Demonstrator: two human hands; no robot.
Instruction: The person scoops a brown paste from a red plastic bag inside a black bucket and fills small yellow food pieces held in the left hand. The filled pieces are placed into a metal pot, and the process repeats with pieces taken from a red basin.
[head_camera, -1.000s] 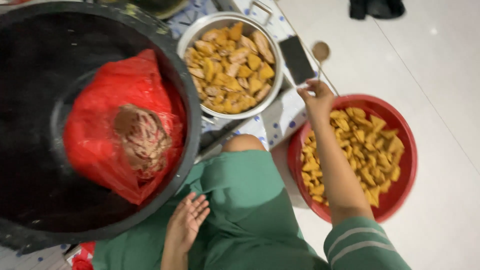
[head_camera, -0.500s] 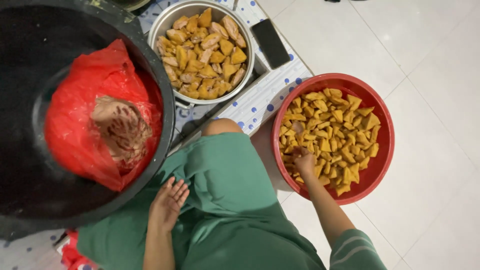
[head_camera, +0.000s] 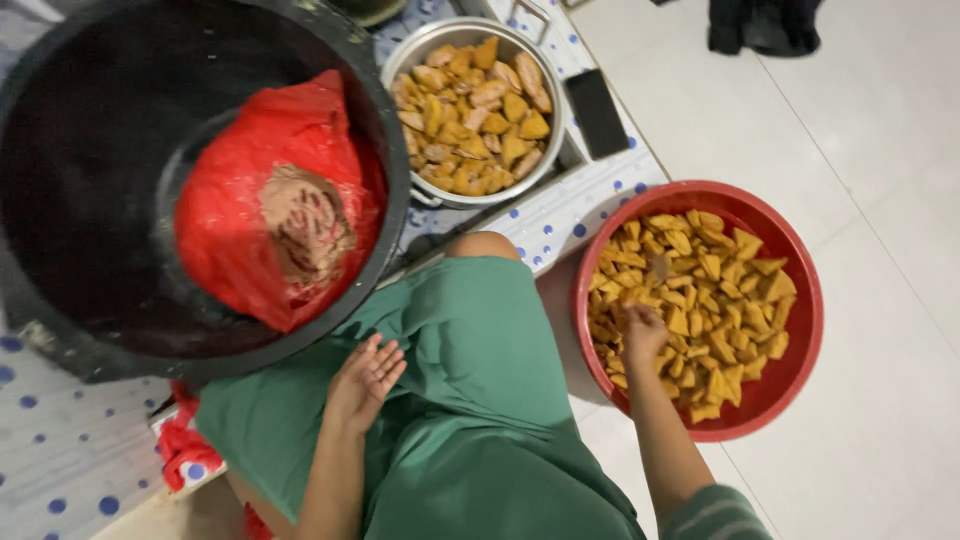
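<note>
My right hand (head_camera: 641, 332) reaches into a round red bowl (head_camera: 800, 330) on the floor, full of yellow fried pieces (head_camera: 700, 300), and its fingers close around some of them at the bowl's near left side. My left hand (head_camera: 364, 380) rests flat with fingers spread on my green-clad lap (head_camera: 470, 400). A metal pot (head_camera: 430, 50) ahead holds several larger golden-brown filled pieces (head_camera: 478, 115). To the left stands a big black tub (head_camera: 60, 300) with a red plastic bag (head_camera: 240, 250) of brownish paste (head_camera: 305, 225) inside.
A dark phone (head_camera: 597, 112) lies on the blue-dotted white mat (head_camera: 560, 215) beside the pot. White tiled floor (head_camera: 880, 200) spreads to the right, with a dark bundle (head_camera: 765, 22) at the top edge. Red plastic (head_camera: 185, 450) pokes out under the tub.
My right hand came back from near the pot and went down into the red bowl, closing on pieces. The left hand stayed on my lap. The view drifted slightly.
</note>
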